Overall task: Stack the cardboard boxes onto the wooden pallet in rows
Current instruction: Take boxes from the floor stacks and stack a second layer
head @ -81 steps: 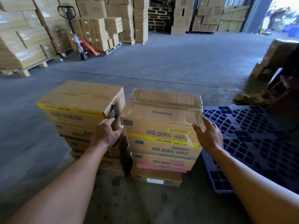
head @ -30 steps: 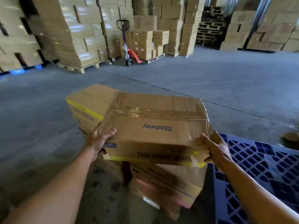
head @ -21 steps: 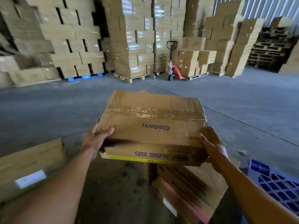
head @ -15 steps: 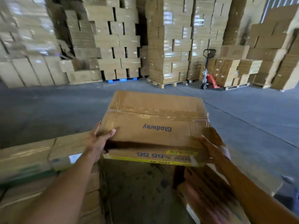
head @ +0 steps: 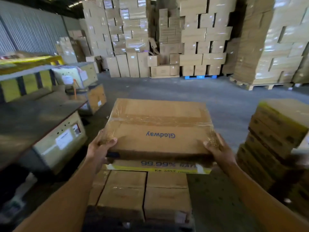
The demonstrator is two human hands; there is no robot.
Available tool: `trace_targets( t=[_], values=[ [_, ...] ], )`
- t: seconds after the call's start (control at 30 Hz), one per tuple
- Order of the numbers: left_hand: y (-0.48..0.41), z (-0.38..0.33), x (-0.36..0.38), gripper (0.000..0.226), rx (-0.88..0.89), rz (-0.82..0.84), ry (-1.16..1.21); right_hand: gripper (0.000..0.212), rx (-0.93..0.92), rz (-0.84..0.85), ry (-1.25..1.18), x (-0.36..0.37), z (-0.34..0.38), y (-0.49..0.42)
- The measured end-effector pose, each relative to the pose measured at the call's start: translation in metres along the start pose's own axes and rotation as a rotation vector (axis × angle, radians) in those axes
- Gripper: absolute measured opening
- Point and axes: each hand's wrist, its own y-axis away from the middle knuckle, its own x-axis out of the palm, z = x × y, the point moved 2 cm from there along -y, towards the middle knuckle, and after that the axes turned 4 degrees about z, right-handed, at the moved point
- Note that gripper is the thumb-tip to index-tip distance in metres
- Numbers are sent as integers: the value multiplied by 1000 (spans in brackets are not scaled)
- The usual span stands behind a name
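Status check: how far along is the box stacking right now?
Done: a row of two boxes lies side by side directly below. In hand: the Glodway box, gripped at its near corners by the left hand and right hand, is held above that row, not yet set down. Left: place it, then likely move the stack at right. The pallet itself is not visible here.

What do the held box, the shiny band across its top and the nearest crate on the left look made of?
Held box: matte brown cardboard, with creased flaps and a printed logo. Band: clear glossy plastic tape, wrinkled and catching light. Crate: probably plywood, pale and grainy, though blurred.
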Motion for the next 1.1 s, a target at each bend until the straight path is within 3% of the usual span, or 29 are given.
trace_targets(
  t=[0.17, 0.37, 0.47, 0.6, 0.7, 0.87, 1.03, 1.1],
  values=[
    [-29, 11, -91, 47, -64, -47, 74, 82, 33, 120, 15, 103, 17, -9],
    [-109, 44, -151, 65, -106, -46, 31, 84, 83, 173, 26, 205, 19, -57],
    [-168, 63, -166, 54, -119, -35, -5, 73, 87, 163, -3, 261, 8, -96],
    [-254, 92, -181, 55, -187, -68, -63, 55, 186, 203, -93, 341, -19, -153],
    [-314, 115, -190, 58, -235, -105, -98, 66, 289, 235, -150, 393, -34, -183],
    [-390, 162, -198, 52, -343, -44, -153, 81, 377, 203, 15, 448, -71, -219],
    [-456, 212, -208, 68, -443, 21, -156, 53, 445, 215, 60, 501, -106, -235],
    [-480, 236, -212, 70, -457, 71, -155, 75, 517, 156, 27, 518, -124, -237]
  ],
)
